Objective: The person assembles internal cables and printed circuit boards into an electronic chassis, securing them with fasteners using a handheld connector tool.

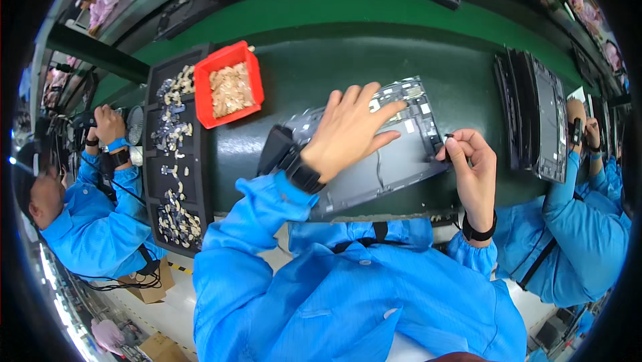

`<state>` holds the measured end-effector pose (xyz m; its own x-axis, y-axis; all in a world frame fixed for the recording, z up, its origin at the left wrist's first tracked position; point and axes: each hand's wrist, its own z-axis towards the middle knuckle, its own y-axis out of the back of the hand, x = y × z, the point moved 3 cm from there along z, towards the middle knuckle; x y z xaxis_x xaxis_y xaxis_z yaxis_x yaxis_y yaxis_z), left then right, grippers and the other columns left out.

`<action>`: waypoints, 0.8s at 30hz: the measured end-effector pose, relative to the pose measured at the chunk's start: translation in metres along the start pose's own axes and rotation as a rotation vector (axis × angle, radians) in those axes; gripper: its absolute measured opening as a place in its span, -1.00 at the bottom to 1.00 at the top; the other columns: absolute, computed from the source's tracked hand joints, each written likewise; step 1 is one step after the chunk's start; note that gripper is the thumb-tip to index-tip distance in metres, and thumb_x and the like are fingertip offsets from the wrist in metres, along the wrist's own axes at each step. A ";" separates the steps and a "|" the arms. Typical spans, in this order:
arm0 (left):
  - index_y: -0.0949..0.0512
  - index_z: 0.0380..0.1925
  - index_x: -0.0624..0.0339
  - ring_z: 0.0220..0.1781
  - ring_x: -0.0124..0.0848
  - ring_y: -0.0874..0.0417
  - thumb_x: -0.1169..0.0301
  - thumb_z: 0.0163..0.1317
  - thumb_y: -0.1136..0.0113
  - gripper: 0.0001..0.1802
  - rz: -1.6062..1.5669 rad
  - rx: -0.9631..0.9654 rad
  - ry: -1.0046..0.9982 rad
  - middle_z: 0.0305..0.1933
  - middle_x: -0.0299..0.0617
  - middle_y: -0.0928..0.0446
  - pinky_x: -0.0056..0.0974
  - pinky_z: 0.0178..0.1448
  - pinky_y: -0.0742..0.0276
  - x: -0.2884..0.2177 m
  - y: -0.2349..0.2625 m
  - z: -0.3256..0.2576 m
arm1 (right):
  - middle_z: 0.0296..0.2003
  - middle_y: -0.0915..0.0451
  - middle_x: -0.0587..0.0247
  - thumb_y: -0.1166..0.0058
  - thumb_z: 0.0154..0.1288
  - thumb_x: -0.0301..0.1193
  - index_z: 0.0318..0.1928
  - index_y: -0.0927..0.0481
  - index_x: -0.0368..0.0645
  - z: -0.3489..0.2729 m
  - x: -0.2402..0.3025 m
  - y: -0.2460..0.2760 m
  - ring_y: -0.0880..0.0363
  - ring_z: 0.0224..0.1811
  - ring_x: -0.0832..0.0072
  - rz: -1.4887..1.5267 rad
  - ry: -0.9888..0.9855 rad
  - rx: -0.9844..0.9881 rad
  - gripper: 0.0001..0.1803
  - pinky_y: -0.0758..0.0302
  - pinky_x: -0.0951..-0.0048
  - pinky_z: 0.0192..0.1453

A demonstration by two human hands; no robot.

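Dark grey flat device chassis (381,161), lying open side up with small circuit parts showing at its far end, sits on the dark green tabletop (321,68) directly in front of the person. Their left hand (351,131) lies flat on it with fingers spread, pressing it down rather than gripping it. The right hand (471,165) is at the chassis's right edge, thumb and forefinger pinched on a small dark part (447,137); what that part is cannot be told. Both wrists carry black straps over blue sleeves. To the left, well apart from the chassis, a red plastic bin (229,89) of pale metal pieces rests on a long black compartment tray (172,161) filled with small grey and tan parts. On the right stands a stack of similar dark panels (535,118), close to the right hand. A co-worker in blue on the left holds a tool (83,121), and another in blue on the right works beside the stack.
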<state>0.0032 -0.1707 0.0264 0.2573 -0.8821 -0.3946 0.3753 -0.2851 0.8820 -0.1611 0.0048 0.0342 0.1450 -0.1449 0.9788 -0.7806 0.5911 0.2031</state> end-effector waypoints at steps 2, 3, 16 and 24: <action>-0.62 0.23 -0.24 0.12 -0.07 -0.56 0.12 0.32 -0.34 -0.54 0.073 0.001 0.023 0.27 -0.04 -0.49 -0.05 0.19 -0.51 -0.018 0.004 -0.026 | -0.43 -0.71 0.30 -0.19 0.50 -0.49 -0.04 -0.64 -0.36 -0.007 -0.001 -0.004 -0.60 -0.34 0.70 -0.030 -0.059 0.031 -0.84 -0.48 0.63 -0.15; -0.62 0.23 -0.24 0.12 -0.07 -0.56 0.12 0.32 -0.34 -0.54 0.052 0.016 0.030 0.27 -0.04 -0.49 -0.05 0.19 -0.51 -0.023 0.004 -0.034 | -0.44 -0.72 0.29 -0.21 0.49 -0.49 -0.08 -0.67 -0.37 -0.009 -0.001 -0.009 -0.61 -0.36 0.69 -0.054 -0.095 0.070 -0.84 -0.49 0.62 -0.18; -0.70 0.02 -0.19 -0.03 -0.16 -0.63 0.13 0.19 -0.44 -0.62 0.000 -0.020 -0.005 0.28 -0.14 -0.53 -0.08 0.05 -0.63 -0.031 -0.002 -0.058 | -0.55 -0.76 0.30 -0.29 0.41 -0.38 -0.19 -0.73 -0.20 -0.014 -0.008 -0.045 -0.67 -0.48 0.55 -0.387 -0.013 0.042 -0.86 -0.42 0.50 -0.10; -0.79 0.01 -0.15 -0.02 -0.22 -0.64 0.19 0.13 -0.50 -0.61 -0.053 -0.073 0.040 0.38 -0.17 -0.53 -0.15 0.07 -0.54 -0.032 -0.007 -0.068 | -0.57 -0.75 0.28 -0.28 0.40 -0.35 -0.22 -0.74 -0.22 -0.012 -0.003 -0.049 -0.67 -0.53 0.52 -0.425 -0.063 0.036 -0.83 -0.45 0.49 -0.17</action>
<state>0.0535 -0.1150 0.0155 0.2698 -0.8503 -0.4518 0.4526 -0.3021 0.8390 -0.1162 -0.0139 0.0219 0.4219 -0.4185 0.8042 -0.6802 0.4404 0.5860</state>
